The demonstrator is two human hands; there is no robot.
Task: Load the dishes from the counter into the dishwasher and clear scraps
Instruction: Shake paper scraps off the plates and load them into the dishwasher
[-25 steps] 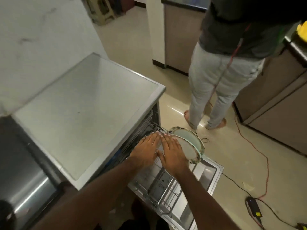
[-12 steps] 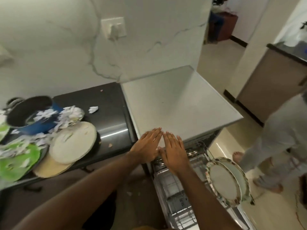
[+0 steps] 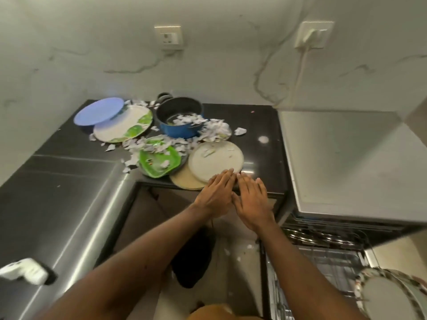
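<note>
Looked down on a black counter (image 3: 258,125) set against a grey veined wall (image 3: 208,61), with a socket (image 3: 168,38) and a plug (image 3: 312,35) above it. Found the dishes crowded on the counter's left and middle: a blue pot (image 3: 178,129) at the back, a purple plate (image 3: 99,110) lapped over a white plate with green leaves (image 3: 122,129) to the pot's left, a green plate (image 3: 159,161) in front, and a round white plate (image 3: 216,161) near the front edge, lying partly over a tan plate (image 3: 182,182). Noted torn paper scraps (image 3: 209,128) strewn in the pot, over the green plate and between the dishes, with a few more bits down on the floor (image 3: 235,269). Held the left hand (image 3: 216,195) and right hand (image 3: 253,202) side by side, palms down, fingers straight and close together, gripping nothing. Had the left fingertips over the near rim of the round white plate; could not tell whether touching it. Had the right fingertips over the counter's front edge, just beside that plate. Stood with the dishwasher (image 3: 346,162) at the right, its rack (image 3: 323,269) pulled out, one patterned plate (image 3: 388,299) standing on edge in it at the lower right. Had a steel worktop (image 3: 57,204) on the left.
</note>
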